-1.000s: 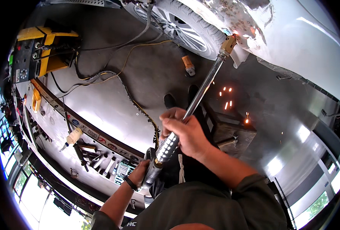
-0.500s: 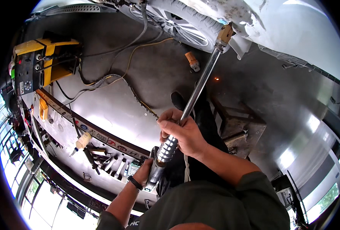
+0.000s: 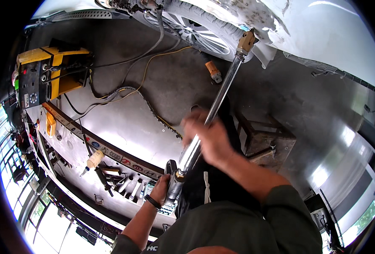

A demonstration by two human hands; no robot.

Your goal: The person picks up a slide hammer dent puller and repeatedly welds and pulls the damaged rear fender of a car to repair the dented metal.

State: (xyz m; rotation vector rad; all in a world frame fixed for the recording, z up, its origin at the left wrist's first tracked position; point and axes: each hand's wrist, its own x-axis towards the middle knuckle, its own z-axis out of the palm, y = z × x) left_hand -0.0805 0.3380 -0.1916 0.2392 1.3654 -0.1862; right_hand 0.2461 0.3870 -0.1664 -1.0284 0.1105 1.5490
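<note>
A long slide hammer (image 3: 223, 91) slants across the middle, its brass-coloured end block (image 3: 246, 41) against the white car body (image 3: 272, 25), just beside the wheel. My left hand (image 3: 159, 189), with a dark wristband, is closed around the tool's grip at the lower end. My right hand (image 3: 213, 142) is wrapped about the shaft at the top of the sliding metal weight (image 3: 189, 155). Motion blurs both this hand and the weight, so its exact finger positions are unclear.
A yellow-and-black machine (image 3: 54, 76) stands at left, cables (image 3: 143, 91) trailing over the floor. An orange power tool (image 3: 213, 71) lies near the wheel (image 3: 198, 31). A worn stool (image 3: 272, 144) stands right. The workbench (image 3: 71, 142) holds a bottle (image 3: 95, 158) and several hand tools.
My right hand has shifted slightly up and right and is blurred, as is the weight, whose ridges showed sharply before. Glowing orange specks on the floor have vanished. The view has shifted slightly.
</note>
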